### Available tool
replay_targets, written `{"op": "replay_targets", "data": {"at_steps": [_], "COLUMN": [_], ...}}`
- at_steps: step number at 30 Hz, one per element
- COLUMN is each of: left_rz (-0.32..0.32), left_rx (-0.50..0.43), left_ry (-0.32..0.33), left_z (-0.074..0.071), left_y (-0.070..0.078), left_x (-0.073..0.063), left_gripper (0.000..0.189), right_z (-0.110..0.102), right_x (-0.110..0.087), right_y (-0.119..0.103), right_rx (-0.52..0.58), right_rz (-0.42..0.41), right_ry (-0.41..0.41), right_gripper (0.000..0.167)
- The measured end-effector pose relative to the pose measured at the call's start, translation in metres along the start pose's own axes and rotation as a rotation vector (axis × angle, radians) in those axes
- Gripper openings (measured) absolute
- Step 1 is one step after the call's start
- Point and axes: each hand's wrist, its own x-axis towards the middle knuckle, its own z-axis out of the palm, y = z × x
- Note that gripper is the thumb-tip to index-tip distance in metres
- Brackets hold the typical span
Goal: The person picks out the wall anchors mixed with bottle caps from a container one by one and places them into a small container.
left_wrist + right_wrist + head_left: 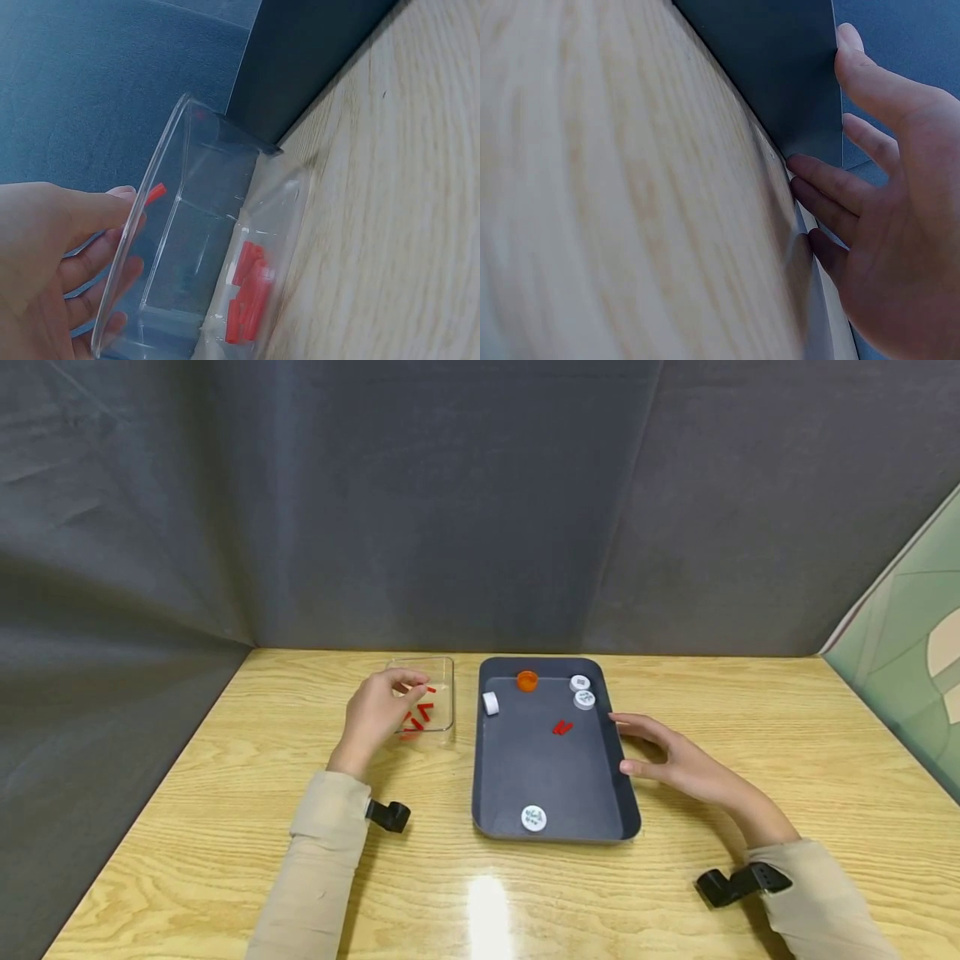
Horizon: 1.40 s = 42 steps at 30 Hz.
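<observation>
My left hand is over a clear plastic box, thumb and fingertips pinching a short red stick. Several more red sticks lie at the bottom of that box. Standing to the right of the box is a dark grey tray, with a small cluster of red sticks on its floor. My right hand is at the tray's right side, its fingers spread and relaxed against the rim and outer wall; it holds nothing.
Inside the tray are an orange round cap at the back and a white cap on its side by the left wall. Two white discs lie back right; another white disc lies near the front. A dark curtain hangs behind the wooden table.
</observation>
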Motion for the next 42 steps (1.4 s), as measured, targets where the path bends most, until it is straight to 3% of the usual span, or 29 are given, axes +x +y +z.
{"op": "replay_targets", "data": {"at_steps": [12,20,27,36,42], "left_rz": [0.026,0.065,0.142,0.182,0.172], "left_rx": [-0.032,-0.106,-0.240,-0.268,-0.238], "left_ry": [0.032,0.044,0.010,0.000,-0.075], "left_z": [-0.002,-0.003,0.000,0.008,0.017], "left_y": [0.003,0.016,0.034,0.050,0.061], "left_x": [0.002,0.001,-0.003,-0.004,-0.001], "left_gripper": [0.024,0.024,0.021,0.018,0.016], "right_z": [0.000,-0.001,-0.001,-0.001,-0.002], "right_x": [0.001,0.000,-0.001,0.003,0.002], "right_y": [0.001,0.001,0.001,-0.001,0.001], "right_rx": [0.001,-0.001,0.013,-0.011,-0.019], "right_rz": [0.001,-0.002,0.004,-0.029,0.003], "right_ry": [-0.002,0.005,-0.003,-0.001,-0.008], "right_gripper": [0.068,0.068,0.069,0.067,0.069]}}
